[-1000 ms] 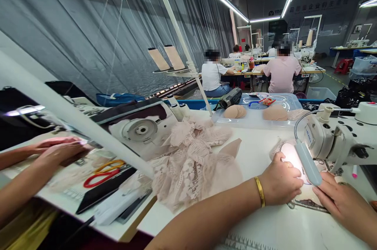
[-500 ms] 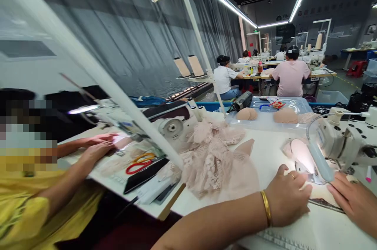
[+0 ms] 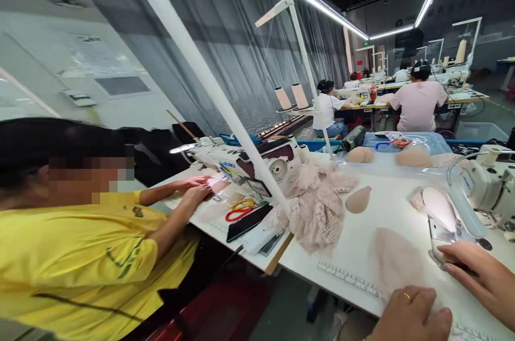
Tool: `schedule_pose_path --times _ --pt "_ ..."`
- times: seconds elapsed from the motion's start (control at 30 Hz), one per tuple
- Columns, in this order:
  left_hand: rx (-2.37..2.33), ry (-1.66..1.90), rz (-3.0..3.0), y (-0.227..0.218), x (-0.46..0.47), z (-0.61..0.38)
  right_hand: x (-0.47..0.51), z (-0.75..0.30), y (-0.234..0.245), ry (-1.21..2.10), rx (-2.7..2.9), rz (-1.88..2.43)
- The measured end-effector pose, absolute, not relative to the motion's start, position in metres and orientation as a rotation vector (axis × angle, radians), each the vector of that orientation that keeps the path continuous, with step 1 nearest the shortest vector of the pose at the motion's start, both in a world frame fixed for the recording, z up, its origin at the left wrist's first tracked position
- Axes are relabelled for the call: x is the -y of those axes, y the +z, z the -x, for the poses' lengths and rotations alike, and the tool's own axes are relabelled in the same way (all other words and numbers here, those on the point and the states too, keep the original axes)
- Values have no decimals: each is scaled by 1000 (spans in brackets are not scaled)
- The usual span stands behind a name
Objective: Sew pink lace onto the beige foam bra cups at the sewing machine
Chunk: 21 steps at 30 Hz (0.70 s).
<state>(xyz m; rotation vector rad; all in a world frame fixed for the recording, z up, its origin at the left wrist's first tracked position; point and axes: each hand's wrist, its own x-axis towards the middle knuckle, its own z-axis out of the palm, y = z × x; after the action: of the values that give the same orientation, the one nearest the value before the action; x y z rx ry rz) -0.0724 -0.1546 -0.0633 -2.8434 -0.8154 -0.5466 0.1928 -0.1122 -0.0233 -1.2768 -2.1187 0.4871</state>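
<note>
The left hand (image 3: 414,315) has dropped to the frame's lower right, fingers gripping sheer fabric (image 3: 396,255); the right hand's (image 3: 485,279) grip I can't tell

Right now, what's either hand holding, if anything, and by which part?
The left hand seems to hold the sheer cloth by its near end; any hold by the right hand cannot be told.
</note>
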Motion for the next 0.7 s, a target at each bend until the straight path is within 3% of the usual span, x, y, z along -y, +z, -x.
schedule_pose_path --times 0.1,0.23,0.33,0.4,0.53,0.7 --pt "724 -725 3028 -38 155 74 115 -164 -11 653 2009 1360" --pt "1192 -979 2914 23 115 101 109 -143 -15 644 1931 1330" --pt "1738 -555 2680 53 60 122 107 -139 -19 660 1884 1282" --pt "1902 -457 2581 60 25 132 107 -140 -20 693 1839 1267" --pt "2047 -443 2506 66 -7 138 108 -145 -17 803 1737 1288" --pt "1970 -519 2794 86 25 129 106 -147 -11 962 1605 1278"
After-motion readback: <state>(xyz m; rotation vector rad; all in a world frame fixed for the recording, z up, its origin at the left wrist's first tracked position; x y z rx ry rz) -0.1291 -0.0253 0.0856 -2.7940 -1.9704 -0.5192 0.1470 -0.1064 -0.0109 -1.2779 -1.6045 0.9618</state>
